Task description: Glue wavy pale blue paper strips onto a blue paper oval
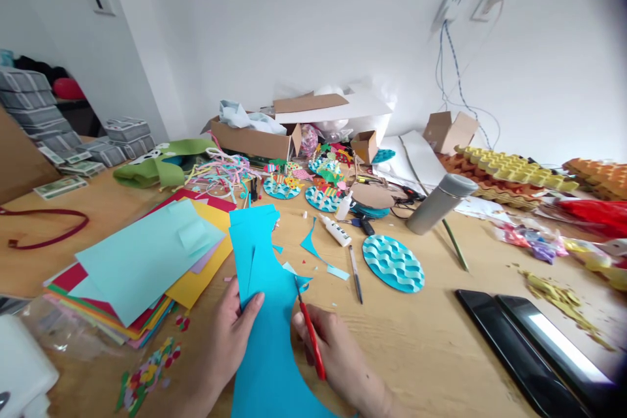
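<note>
A large sheet of blue paper (pixel 268 346) with curved cut edges is held up over the table. My left hand (pixel 235 333) pinches its left edge, thumb on top and fingers behind. Red-handled scissors (pixel 312 339) are in my right hand (pixel 333 346), their blades at the paper's right edge beside a small curled flap. Blue paper scraps (pixel 311 245) lie just beyond. To the right are a pen (pixel 355 274), a white glue bottle (pixel 336 231) and a blue oval with pale wavy strips (pixel 393 264).
Stacked coloured paper (pixel 142 268) lies at left. A grey flask (pixel 441 204) stands right of centre, with two black phones (pixel 509 339) nearer. Open cardboard boxes (pixel 255 139), decorated ovals (pixel 281 187) and egg trays (pixel 509 170) are farther back.
</note>
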`<control>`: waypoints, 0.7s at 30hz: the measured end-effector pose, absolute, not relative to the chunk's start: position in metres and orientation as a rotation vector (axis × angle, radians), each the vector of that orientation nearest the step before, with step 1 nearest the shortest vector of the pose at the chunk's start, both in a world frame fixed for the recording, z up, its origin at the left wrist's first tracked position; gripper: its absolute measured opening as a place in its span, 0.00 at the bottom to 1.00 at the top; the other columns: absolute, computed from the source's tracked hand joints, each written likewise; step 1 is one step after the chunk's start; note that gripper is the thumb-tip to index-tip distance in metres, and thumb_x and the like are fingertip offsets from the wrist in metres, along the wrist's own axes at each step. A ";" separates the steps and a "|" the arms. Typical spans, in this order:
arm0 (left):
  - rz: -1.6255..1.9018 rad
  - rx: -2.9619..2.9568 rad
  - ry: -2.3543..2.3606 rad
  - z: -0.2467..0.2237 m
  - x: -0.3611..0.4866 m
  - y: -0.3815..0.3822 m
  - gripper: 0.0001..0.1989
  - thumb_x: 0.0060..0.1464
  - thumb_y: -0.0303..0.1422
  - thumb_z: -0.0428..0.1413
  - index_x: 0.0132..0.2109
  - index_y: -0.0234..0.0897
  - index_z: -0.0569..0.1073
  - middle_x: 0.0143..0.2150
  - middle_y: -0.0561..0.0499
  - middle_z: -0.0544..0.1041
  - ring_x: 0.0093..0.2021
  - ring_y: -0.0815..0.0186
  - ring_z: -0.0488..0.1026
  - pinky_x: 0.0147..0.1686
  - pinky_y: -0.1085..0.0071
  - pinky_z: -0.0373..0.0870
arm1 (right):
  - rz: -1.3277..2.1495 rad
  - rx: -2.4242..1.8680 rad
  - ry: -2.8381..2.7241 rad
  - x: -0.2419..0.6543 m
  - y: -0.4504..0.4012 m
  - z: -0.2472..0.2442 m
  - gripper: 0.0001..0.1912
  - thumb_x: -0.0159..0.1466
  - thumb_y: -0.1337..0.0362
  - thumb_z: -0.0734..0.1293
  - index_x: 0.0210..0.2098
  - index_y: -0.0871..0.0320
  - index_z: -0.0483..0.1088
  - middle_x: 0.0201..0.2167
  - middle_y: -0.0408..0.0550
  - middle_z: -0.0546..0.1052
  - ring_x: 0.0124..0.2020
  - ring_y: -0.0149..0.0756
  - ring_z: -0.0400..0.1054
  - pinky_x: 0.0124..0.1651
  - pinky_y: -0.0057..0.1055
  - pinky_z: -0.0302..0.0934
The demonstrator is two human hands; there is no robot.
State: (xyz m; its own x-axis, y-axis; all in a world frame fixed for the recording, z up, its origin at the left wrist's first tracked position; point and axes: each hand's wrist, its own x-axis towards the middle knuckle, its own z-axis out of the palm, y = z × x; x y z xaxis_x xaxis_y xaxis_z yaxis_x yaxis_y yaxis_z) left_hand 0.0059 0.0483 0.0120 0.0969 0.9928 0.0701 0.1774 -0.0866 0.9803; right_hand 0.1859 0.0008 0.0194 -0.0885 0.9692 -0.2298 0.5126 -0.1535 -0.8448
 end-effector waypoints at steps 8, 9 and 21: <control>1.071 1.403 1.166 0.002 0.004 0.050 0.15 0.57 0.46 0.55 0.45 0.41 0.70 0.43 0.48 0.78 0.38 0.60 0.75 0.44 0.66 0.72 | 1.225 -1.629 -1.578 0.185 0.002 0.015 0.29 0.64 0.37 0.52 0.23 0.55 0.56 0.21 0.43 0.63 0.24 0.32 0.53 0.27 0.30 0.50; 1.072 1.403 1.166 0.002 0.004 0.050 0.15 0.57 0.46 0.55 0.45 0.41 0.70 0.43 0.48 0.79 0.37 0.60 0.75 0.44 0.66 0.72 | 1.216 -1.633 -1.582 0.185 0.002 0.015 0.29 0.64 0.37 0.52 0.23 0.55 0.56 0.21 0.43 0.63 0.24 0.32 0.53 0.27 0.30 0.50; 1.057 1.360 1.174 0.006 0.005 0.050 0.16 0.55 0.47 0.56 0.42 0.41 0.71 0.35 0.50 0.79 0.33 0.60 0.75 0.38 0.66 0.74 | 1.259 -1.582 -1.541 0.185 0.003 0.014 0.30 0.64 0.37 0.53 0.22 0.55 0.57 0.18 0.42 0.63 0.21 0.30 0.55 0.22 0.28 0.48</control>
